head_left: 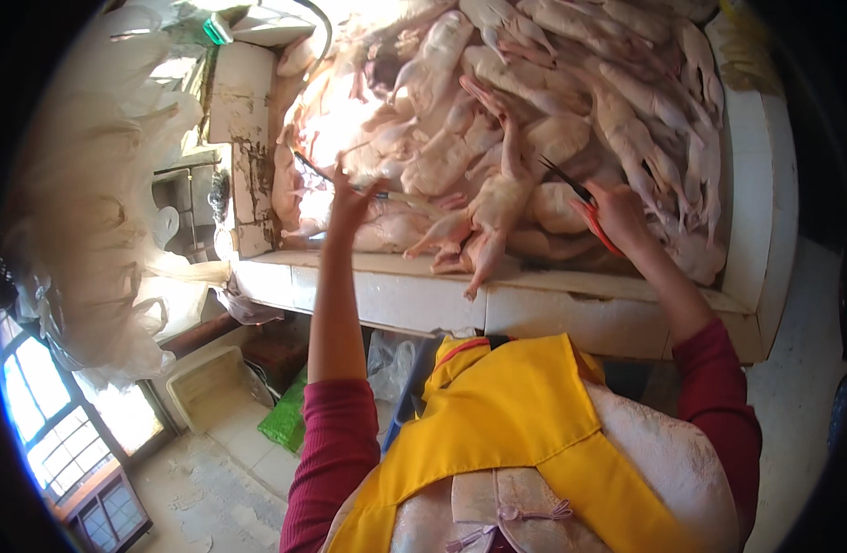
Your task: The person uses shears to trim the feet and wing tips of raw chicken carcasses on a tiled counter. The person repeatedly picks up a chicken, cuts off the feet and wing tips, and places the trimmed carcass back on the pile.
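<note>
Plucked poultry carcasses (433, 158) lie piled in a white-tiled trough. One carcass (499, 205) rests on its back at the near edge, between my hands, with a leg hanging over the rim. My right hand (614, 214) grips a pair of scissors (597, 224) with orange-red handles; the dark blades are parted and point up-left over the birds. Over the left of the pile, my left hand (352, 189) is closed round a slim tool (313, 166) with a dark end. The tool's kind is unclear, and the fingers partly cover it.
The trough's tiled rim (396, 293) runs in front of me, with a raised wall (753, 184) at right. White plastic bags (101, 203) hang at left. Below stand a cream plastic bin (202, 387) and a green bag (285, 415). A dark hose (327, 28) curves above the trough's far left.
</note>
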A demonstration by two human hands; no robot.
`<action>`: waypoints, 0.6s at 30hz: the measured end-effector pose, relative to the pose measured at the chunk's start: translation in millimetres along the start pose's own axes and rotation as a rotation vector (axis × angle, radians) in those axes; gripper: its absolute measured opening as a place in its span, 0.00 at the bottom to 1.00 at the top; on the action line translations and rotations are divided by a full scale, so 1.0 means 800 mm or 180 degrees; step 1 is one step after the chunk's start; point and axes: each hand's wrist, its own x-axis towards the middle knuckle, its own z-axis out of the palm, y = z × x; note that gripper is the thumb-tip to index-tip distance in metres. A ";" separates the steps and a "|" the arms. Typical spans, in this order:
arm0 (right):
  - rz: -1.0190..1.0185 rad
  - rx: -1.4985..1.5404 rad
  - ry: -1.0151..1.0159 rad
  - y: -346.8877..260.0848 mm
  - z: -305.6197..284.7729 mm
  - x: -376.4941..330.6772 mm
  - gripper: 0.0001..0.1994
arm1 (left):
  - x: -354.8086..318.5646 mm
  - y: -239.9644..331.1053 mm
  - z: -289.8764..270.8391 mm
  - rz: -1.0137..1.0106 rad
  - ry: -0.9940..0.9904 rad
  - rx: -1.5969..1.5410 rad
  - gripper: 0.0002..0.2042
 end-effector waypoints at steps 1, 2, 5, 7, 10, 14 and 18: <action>0.0163 -0.0026 0.0085 0.016 0.000 -0.014 0.12 | 0.001 -0.013 0.031 0.0120 -0.0410 0.0618 0.36; 0.0274 -0.0004 0.0152 0.029 0.007 -0.023 0.11 | -0.005 -0.027 0.056 0.0273 -0.0735 0.1208 0.34; 0.0378 0.0183 0.0187 0.041 0.013 -0.044 0.14 | -0.009 -0.110 0.136 -0.0490 -0.2279 0.1129 0.31; 0.0410 0.0116 0.0077 0.031 0.018 -0.049 0.14 | -0.015 -0.154 0.183 -0.0228 -0.1806 0.1264 0.26; 0.0531 0.0121 -0.0065 0.022 0.032 -0.048 0.14 | 0.011 -0.142 0.212 0.0180 -0.1158 0.1179 0.21; 0.0541 0.0070 -0.0094 0.013 0.040 -0.023 0.14 | 0.086 0.002 0.225 -0.0030 -0.1119 0.1478 0.26; 0.0431 0.0122 0.0088 0.024 0.038 0.005 0.13 | 0.165 -0.018 0.222 0.1328 -0.1018 0.1211 0.24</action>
